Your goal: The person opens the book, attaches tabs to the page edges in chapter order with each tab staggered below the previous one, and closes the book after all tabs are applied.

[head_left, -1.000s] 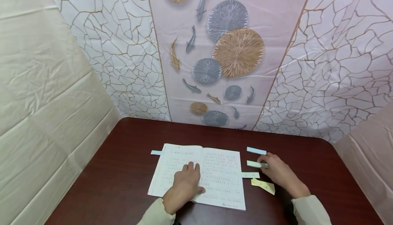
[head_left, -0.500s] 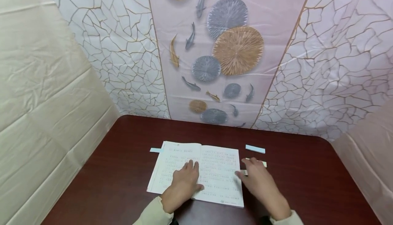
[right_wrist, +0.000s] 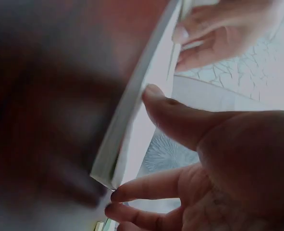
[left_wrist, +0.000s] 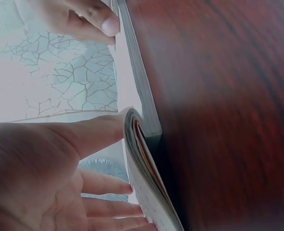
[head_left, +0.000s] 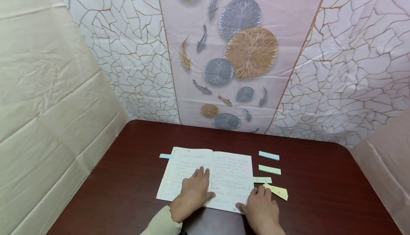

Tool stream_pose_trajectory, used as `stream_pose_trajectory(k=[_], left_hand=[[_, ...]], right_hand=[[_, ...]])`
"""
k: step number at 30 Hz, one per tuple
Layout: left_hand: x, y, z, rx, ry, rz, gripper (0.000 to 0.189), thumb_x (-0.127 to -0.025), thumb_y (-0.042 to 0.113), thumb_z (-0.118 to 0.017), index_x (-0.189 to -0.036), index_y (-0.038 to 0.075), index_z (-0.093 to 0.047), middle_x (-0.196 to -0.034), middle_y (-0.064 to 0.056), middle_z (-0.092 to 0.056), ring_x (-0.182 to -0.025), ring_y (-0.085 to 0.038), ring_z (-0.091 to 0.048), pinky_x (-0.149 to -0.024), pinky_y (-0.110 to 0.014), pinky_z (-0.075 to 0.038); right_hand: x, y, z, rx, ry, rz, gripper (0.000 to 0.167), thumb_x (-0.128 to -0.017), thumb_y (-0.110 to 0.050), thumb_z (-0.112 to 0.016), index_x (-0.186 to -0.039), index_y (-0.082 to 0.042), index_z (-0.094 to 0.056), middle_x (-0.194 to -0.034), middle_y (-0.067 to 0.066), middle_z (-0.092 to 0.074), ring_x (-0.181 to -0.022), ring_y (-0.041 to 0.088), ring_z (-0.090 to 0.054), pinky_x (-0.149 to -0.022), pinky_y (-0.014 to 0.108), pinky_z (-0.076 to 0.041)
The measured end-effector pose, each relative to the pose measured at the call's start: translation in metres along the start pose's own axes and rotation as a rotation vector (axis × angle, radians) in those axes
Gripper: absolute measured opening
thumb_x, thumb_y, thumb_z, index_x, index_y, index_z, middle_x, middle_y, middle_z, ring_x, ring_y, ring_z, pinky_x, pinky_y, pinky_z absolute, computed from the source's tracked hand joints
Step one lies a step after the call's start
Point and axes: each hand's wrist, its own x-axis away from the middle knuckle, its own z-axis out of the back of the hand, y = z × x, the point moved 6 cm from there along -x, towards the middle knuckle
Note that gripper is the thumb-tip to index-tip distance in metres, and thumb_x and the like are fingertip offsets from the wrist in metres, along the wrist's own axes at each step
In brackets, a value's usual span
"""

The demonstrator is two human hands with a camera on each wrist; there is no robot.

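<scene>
An open book point(head_left: 229, 181) with printed pages lies on the dark red table point(head_left: 320, 178). My left hand point(head_left: 193, 189) rests on it near the middle fold, fingers stretched out and thumb over the right page. My right hand point(head_left: 262, 208) is at the lower right corner. In the right wrist view its thumb point(right_wrist: 163, 103) touches the page, while its extended fingers point(right_wrist: 151, 186) reach the book's side edge. A pale green sticky tab point(head_left: 263, 180) sticks out from the right edge. Just beyond the right fingertips lie yellow sticky notes point(head_left: 278, 192), partly fanned.
Right of the book lie a green sticky note pad point(head_left: 270, 170) and, farther back, a blue one point(head_left: 269, 155). Another blue tab point(head_left: 164, 156) juts from the book's left edge. A patterned cloth wall point(head_left: 224, 96) stands behind the table.
My right hand has come away from the green pad, passed over the pale green tab and moved down to the book's lower right corner. The left hand has stayed in place.
</scene>
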Motion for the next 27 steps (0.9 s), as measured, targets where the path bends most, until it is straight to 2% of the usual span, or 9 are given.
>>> stream_pose_trajectory(k=[5,10,14,18,23,27], left_hand=[[0.004,0.0,-0.001,0.053,0.022,-0.031,0.082,-0.086,0.041,-0.087,-0.146,-0.007,-0.057,-0.151,-0.031,-0.053,-0.139,-0.044,-0.055,-0.086,-0.065,-0.058],[0.007,0.006,-0.001,0.097,-0.013,-0.046,0.088,-0.086,0.044,-0.086,-0.147,-0.01,-0.054,-0.154,-0.033,-0.048,-0.143,-0.046,-0.049,-0.086,-0.066,-0.058],[0.012,0.015,-0.004,0.084,-0.037,-0.067,0.092,-0.087,0.051,-0.083,-0.147,-0.012,-0.052,-0.157,-0.035,-0.043,-0.147,-0.047,-0.045,-0.094,-0.064,-0.056],[0.017,0.023,-0.01,0.08,-0.049,-0.098,0.097,-0.086,0.056,-0.083,-0.147,-0.012,-0.052,-0.158,-0.039,-0.037,-0.15,-0.051,-0.038,-0.105,-0.071,-0.046],[0.019,0.029,-0.017,0.139,-0.072,-0.1,0.102,-0.084,0.058,-0.084,-0.148,-0.013,-0.05,-0.161,-0.04,-0.032,-0.153,-0.054,-0.028,-0.107,-0.081,-0.033],[0.02,0.032,-0.018,0.138,-0.074,-0.089,0.109,-0.079,0.061,-0.086,-0.152,-0.009,-0.048,-0.164,-0.035,-0.032,-0.156,-0.05,-0.027,-0.11,-0.081,-0.03]], right_hand=[[0.002,-0.003,-0.008,0.017,0.005,-0.003,0.089,-0.088,-0.052,-0.081,-0.131,0.022,-0.055,-0.126,0.032,-0.054,-0.123,0.045,-0.048,-0.086,0.06,-0.054],[0.005,-0.004,-0.01,0.009,0.018,0.005,0.087,-0.091,-0.051,-0.078,-0.136,0.02,-0.054,-0.13,0.031,-0.053,-0.124,0.044,-0.047,-0.086,0.062,-0.053],[0.005,-0.004,-0.012,0.017,0.019,0.0,0.085,-0.093,-0.05,-0.076,-0.138,0.018,-0.053,-0.13,0.03,-0.055,-0.125,0.043,-0.047,-0.089,0.062,-0.052],[0.007,-0.008,-0.011,0.013,0.037,0.003,0.084,-0.093,-0.047,-0.076,-0.139,0.019,-0.053,-0.129,0.029,-0.055,-0.124,0.042,-0.047,-0.088,0.061,-0.052],[0.01,-0.012,-0.01,0.023,0.027,0.001,0.076,-0.095,-0.044,-0.075,-0.138,0.015,-0.056,-0.125,0.027,-0.054,-0.121,0.041,-0.045,-0.087,0.059,-0.051],[0.01,-0.014,-0.009,0.003,-0.007,-0.025,0.068,-0.096,-0.039,-0.075,-0.141,0.009,-0.058,-0.122,0.027,-0.055,-0.12,0.043,-0.05,-0.087,0.059,-0.052]])
